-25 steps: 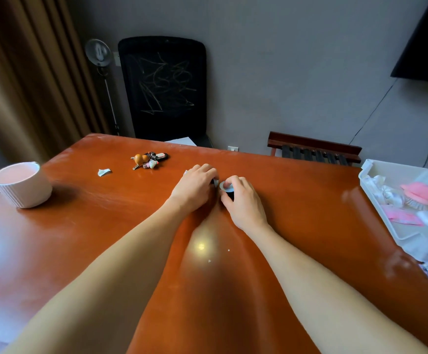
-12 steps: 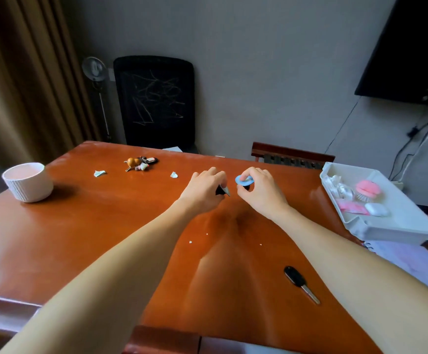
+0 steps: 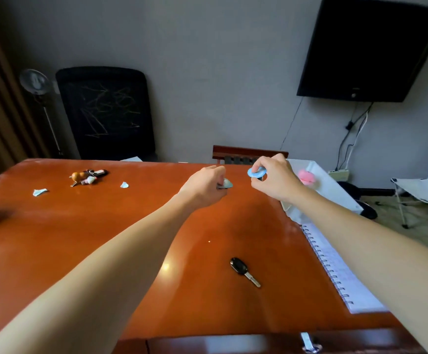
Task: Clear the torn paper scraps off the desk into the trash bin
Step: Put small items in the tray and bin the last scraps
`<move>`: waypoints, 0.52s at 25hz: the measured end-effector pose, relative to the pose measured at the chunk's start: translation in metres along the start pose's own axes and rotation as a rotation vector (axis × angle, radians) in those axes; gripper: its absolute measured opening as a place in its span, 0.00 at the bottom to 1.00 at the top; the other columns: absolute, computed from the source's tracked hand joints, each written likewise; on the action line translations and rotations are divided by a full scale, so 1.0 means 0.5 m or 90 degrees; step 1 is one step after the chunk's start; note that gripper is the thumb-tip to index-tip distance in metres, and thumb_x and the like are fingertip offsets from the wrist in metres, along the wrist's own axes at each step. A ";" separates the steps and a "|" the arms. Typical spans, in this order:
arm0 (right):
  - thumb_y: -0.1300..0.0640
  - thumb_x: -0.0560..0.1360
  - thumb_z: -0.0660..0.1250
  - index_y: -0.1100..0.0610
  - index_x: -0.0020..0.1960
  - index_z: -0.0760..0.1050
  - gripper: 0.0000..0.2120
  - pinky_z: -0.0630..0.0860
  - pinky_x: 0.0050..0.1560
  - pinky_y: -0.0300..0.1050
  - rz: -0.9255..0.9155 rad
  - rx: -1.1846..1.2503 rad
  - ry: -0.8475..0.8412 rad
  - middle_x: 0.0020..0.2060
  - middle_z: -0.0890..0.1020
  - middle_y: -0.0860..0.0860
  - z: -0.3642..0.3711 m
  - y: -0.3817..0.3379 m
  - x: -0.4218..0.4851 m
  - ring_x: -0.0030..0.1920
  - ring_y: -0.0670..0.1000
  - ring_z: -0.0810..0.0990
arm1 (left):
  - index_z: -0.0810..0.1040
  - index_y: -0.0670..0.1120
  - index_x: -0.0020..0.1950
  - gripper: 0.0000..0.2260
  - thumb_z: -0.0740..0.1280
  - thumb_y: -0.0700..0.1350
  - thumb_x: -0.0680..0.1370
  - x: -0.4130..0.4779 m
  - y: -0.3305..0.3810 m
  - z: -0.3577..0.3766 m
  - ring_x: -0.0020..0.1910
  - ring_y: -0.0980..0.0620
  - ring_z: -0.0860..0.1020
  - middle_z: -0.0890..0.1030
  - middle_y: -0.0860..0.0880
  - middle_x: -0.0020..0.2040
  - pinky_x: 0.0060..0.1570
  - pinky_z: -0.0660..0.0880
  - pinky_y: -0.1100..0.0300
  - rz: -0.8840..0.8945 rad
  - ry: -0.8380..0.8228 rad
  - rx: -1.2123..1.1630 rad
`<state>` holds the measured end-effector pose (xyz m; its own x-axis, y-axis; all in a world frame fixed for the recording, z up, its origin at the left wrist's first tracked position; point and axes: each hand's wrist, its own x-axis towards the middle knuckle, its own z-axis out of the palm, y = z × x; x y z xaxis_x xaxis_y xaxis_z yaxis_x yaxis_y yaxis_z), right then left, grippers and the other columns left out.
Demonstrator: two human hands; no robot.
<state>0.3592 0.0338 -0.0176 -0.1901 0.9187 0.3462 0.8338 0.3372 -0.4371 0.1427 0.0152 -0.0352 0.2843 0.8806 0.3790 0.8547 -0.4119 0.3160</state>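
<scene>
At the left edge of the frame a dark, blurred patch lies on the orange-brown desk (image 3: pixel 54 238); whatever casts it is cut off. Just right of it, in the upper left of the desk, a pale blue torn scrap (image 3: pixel 40 192) lies flat. Beyond that sits a bunch of keys and charms (image 3: pixel 87 175), too small to sort out. A second scrap (image 3: pixel 124 184) lies near it, to the right. Behind the desk stand a small fan (image 3: pixel 34 81) and a black chair (image 3: pixel 105 113).

Near the centre the left hand (image 3: pixel 207 185) is curled, knuckles up, pinching a pale scrap (image 3: pixel 225 184) low over the desk. Only its edge shows, and something dark under it cannot be made out.

The right hand (image 3: pixel 276 180) is raised, thumb and fingers pinching a light blue piece (image 3: pixel 257 172) that looks ring-shaped — paper or not, I cannot tell.

Lower centre, a black car key (image 3: pixel 243 270) lies on the desk. Behind the right hand and forearm a white tray (image 3: pixel 335 190) is mostly hidden, with something pink (image 3: pixel 306 176) in it. A spiral notebook (image 3: pixel 335 267) runs under the right arm. At the upper right hangs a dark screen (image 3: pixel 361 47).
</scene>
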 end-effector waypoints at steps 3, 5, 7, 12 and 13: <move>0.55 0.68 0.69 0.46 0.48 0.75 0.10 0.76 0.54 0.47 0.040 -0.021 -0.017 0.51 0.72 0.48 -0.049 0.066 -0.008 0.60 0.49 0.68 | 0.70 0.47 0.43 0.11 0.72 0.46 0.75 0.037 0.052 0.017 0.42 0.49 0.77 0.80 0.49 0.48 0.37 0.75 0.57 0.031 -0.016 -0.013; 0.56 0.69 0.69 0.45 0.47 0.75 0.09 0.72 0.57 0.44 0.058 -0.040 -0.025 0.52 0.76 0.48 -0.079 0.116 -0.011 0.62 0.49 0.67 | 0.71 0.48 0.44 0.10 0.72 0.47 0.75 0.064 0.089 0.032 0.43 0.49 0.77 0.80 0.50 0.48 0.39 0.75 0.56 0.040 -0.024 -0.031; 0.54 0.69 0.70 0.43 0.46 0.74 0.09 0.69 0.59 0.43 0.088 -0.048 -0.029 0.54 0.77 0.51 -0.101 0.161 -0.016 0.62 0.49 0.67 | 0.73 0.49 0.47 0.09 0.71 0.50 0.75 0.089 0.126 0.049 0.44 0.49 0.75 0.79 0.53 0.47 0.39 0.71 0.57 0.050 -0.026 -0.021; 0.51 0.68 0.73 0.41 0.46 0.77 0.09 0.72 0.61 0.48 0.161 -0.089 -0.062 0.53 0.71 0.54 -0.123 0.241 -0.029 0.60 0.53 0.70 | 0.75 0.49 0.50 0.10 0.72 0.52 0.74 0.136 0.199 0.107 0.46 0.47 0.77 0.80 0.49 0.51 0.39 0.72 0.56 0.049 -0.084 -0.030; 0.50 0.68 0.73 0.41 0.45 0.76 0.09 0.72 0.61 0.48 0.167 -0.098 -0.074 0.52 0.71 0.54 -0.125 0.256 -0.028 0.59 0.53 0.70 | 0.75 0.50 0.49 0.11 0.73 0.52 0.74 0.144 0.210 0.120 0.46 0.46 0.77 0.80 0.48 0.52 0.40 0.74 0.56 0.044 -0.102 -0.040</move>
<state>0.5012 0.0511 -0.0265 -0.0083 0.9905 0.1371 0.9289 0.0584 -0.3658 0.2788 0.0495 -0.0268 0.4119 0.8734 0.2598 0.8031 -0.4827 0.3493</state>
